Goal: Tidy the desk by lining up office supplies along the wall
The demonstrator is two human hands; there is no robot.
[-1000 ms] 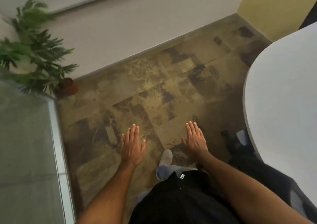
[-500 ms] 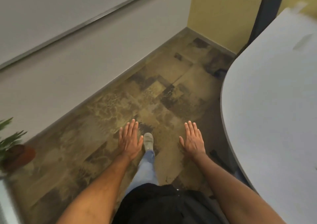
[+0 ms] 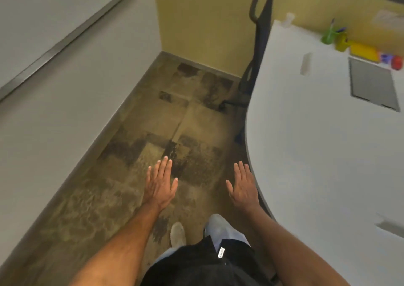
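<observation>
Both the left hand (image 3: 160, 185) and right hand (image 3: 241, 187) hung flat-fingered, holding nothing. Blurred, probably pen cups (image 3: 334, 36) stood far ahead-right on the desk (image 3: 306, 154); a hasty reach might topple them.

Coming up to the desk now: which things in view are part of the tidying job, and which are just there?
For the job:
green cup
yellow-green holder
yellow box
red item
white desk
left hand, right hand, both empty

Just there:
vacuum
grey mat
</observation>
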